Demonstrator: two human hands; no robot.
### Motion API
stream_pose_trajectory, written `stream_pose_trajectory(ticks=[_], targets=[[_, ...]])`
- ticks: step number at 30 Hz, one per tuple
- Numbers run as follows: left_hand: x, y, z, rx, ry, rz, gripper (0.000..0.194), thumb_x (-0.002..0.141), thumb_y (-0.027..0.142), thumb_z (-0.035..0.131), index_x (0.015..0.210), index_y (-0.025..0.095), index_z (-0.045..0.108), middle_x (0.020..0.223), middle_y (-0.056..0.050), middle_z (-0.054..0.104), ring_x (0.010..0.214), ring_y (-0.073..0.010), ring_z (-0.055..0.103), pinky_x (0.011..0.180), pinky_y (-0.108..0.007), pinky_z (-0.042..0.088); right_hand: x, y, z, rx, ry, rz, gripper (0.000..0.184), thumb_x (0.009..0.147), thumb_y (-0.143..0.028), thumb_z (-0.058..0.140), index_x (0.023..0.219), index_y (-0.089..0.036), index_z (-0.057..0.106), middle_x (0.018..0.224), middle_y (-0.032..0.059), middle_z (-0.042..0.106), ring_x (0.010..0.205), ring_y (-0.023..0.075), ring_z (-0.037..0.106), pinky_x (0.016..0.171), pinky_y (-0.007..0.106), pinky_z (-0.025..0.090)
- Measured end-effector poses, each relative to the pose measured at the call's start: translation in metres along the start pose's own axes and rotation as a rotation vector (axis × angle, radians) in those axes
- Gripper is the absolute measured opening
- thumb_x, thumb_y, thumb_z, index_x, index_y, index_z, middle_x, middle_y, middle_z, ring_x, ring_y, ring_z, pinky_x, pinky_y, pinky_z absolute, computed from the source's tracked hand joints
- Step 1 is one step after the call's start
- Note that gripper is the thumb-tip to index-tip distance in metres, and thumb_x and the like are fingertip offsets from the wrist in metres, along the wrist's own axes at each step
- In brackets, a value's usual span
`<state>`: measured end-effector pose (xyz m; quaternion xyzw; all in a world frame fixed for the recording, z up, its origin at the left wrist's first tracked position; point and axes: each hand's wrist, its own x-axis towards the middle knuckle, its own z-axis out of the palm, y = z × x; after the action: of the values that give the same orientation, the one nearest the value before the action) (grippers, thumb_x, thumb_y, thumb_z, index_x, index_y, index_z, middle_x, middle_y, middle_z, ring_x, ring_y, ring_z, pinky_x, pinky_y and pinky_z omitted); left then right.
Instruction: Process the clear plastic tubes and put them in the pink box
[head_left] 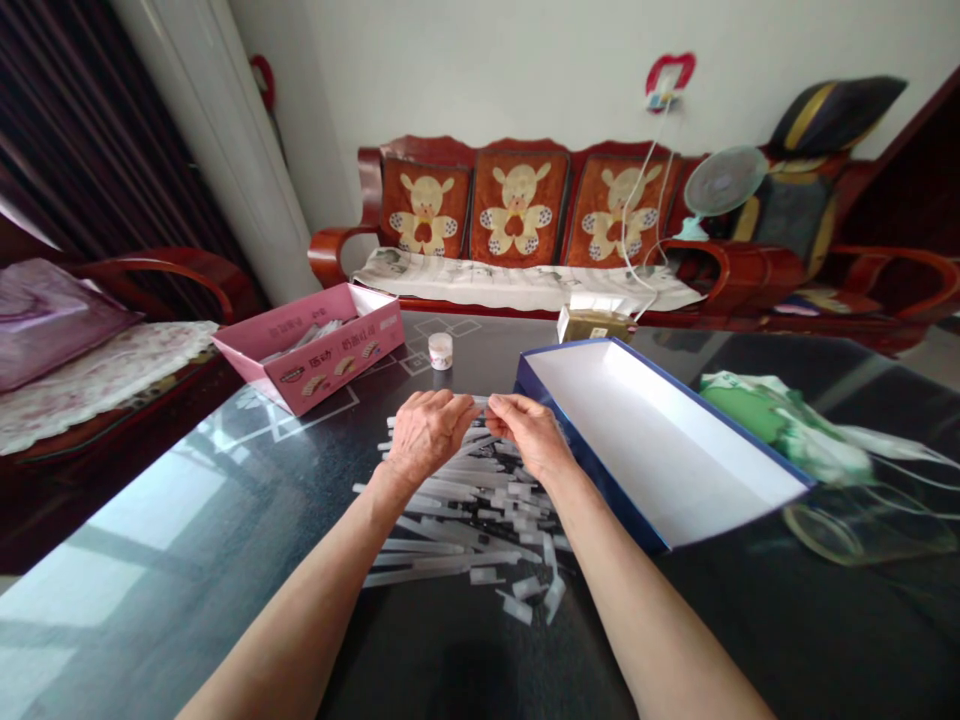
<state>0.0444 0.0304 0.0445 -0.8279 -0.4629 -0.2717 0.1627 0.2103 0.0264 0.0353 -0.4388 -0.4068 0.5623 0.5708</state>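
Note:
Over the dark tabletop, my left hand (429,432) and my right hand (529,432) meet with closed fingers. Between the fingertips shows a small translucent plastic tube (480,402), held from both sides; its ends are hidden by my fingers. Beneath and in front of the hands lies a loose pile of slender translucent plastic tubes (420,548), mostly lying crosswise. Short whitish plastic caps (517,608) with thin stems are scattered on the pile's right and near side.
A pink box (330,368) holding similar tubes stands at left, beside a small white jar (440,352). To the right lies a shallow blue-rimmed white box (660,450). Farther right are a green-and-white plastic packet (780,420) and a clear round-edged item (847,530). A wooden sofa (345,262) stands behind.

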Motion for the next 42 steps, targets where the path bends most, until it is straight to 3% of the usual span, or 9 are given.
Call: stream_pose_trajectory(ticks=[8,12,18,21,24,28,30,35,42], targets=[[-0.0022,-0.0029,0.0006,-0.071,-0.046,-0.052,0.04,0.096,0.048,0.039,0.082,0.023,0.067,0.068,-0.001,0.065,0.062,-0.013,0.058,0.06,-0.026,0.031,0.0017,-0.0005,-0.0083,-0.096,-0.1,-0.018,0.035,0.06,-0.038,0.079,0.088,-0.018,0.074,0.077,0.0011,0.071,0.07,0.0137,0.064,0.073,0.028,0.051],[-0.002,-0.0035,0.0011,-0.07,-0.062,-0.058,0.041,0.096,0.048,0.038,0.081,0.022,0.067,0.07,-0.002,0.066,0.064,-0.0132,0.059,0.059,-0.025,0.031,0.0013,-0.0007,-0.0068,-0.184,-0.108,-0.055,0.038,0.064,-0.039,0.076,0.097,-0.02,0.071,0.085,0.0014,0.071,0.071,0.0141,0.064,0.067,0.027,0.051],[-0.0022,-0.0047,0.0016,-0.059,-0.068,-0.068,0.041,0.096,0.048,0.038,0.08,0.023,0.066,0.07,-0.001,0.065,0.063,-0.0136,0.059,0.059,-0.026,0.031,0.0015,0.0047,-0.0033,-0.449,0.002,-0.1,0.036,0.077,-0.052,0.06,0.076,-0.017,0.069,0.067,0.0031,0.066,0.063,0.0158,0.062,0.053,0.024,0.047],[-0.0024,-0.0052,0.002,-0.063,-0.068,-0.07,0.041,0.096,0.048,0.038,0.081,0.023,0.066,0.07,-0.002,0.066,0.064,-0.0133,0.059,0.059,-0.025,0.031,0.0014,0.0048,-0.0039,-0.386,-0.056,-0.123,0.029,0.076,-0.044,0.063,0.09,-0.019,0.07,0.076,0.002,0.068,0.071,0.0154,0.063,0.058,0.023,0.049],[-0.0025,-0.0051,0.0025,-0.063,-0.068,-0.07,0.041,0.096,0.048,0.037,0.081,0.022,0.066,0.07,-0.002,0.066,0.064,-0.0135,0.059,0.059,-0.025,0.032,0.0009,0.0041,-0.003,-0.31,-0.093,-0.088,0.035,0.072,-0.04,0.068,0.101,-0.021,0.067,0.089,0.0021,0.069,0.073,0.0148,0.064,0.053,0.02,0.047],[-0.0025,-0.0047,0.0036,-0.072,-0.071,-0.061,0.041,0.096,0.047,0.038,0.08,0.022,0.066,0.07,-0.002,0.066,0.064,-0.014,0.06,0.059,-0.025,0.033,-0.0007,0.0035,0.0004,-0.385,0.003,-0.083,0.035,0.076,-0.052,0.061,0.079,-0.018,0.067,0.071,0.0026,0.067,0.057,0.0133,0.059,0.042,0.02,0.039],[-0.0025,-0.0053,0.0038,-0.077,-0.071,-0.064,0.041,0.096,0.047,0.039,0.08,0.022,0.066,0.071,-0.003,0.066,0.064,-0.0141,0.06,0.06,-0.025,0.034,-0.0016,0.0025,0.0012,-0.395,0.017,-0.096,0.033,0.076,-0.05,0.061,0.078,-0.018,0.068,0.068,0.0017,0.066,0.056,0.0127,0.058,0.042,0.02,0.039],[-0.0025,-0.0065,0.0031,-0.087,-0.072,-0.075,0.04,0.096,0.047,0.039,0.082,0.022,0.067,0.072,-0.002,0.067,0.064,-0.0139,0.06,0.059,-0.024,0.034,-0.0011,0.0011,-0.0002,-0.249,-0.087,-0.067,0.038,0.069,-0.038,0.069,0.103,-0.022,0.066,0.086,0.0015,0.069,0.07,0.0134,0.063,0.045,0.017,0.04],[-0.0031,-0.0048,0.0047,-0.077,-0.071,-0.047,0.039,0.096,0.046,0.039,0.079,0.022,0.065,0.071,-0.002,0.066,0.064,-0.0137,0.06,0.059,-0.025,0.034,0.0013,0.0072,-0.0001,-0.297,-0.017,-0.054,0.037,0.075,-0.054,0.062,0.074,-0.017,0.065,0.066,0.0018,0.065,0.049,0.0095,0.053,0.037,0.018,0.03]])
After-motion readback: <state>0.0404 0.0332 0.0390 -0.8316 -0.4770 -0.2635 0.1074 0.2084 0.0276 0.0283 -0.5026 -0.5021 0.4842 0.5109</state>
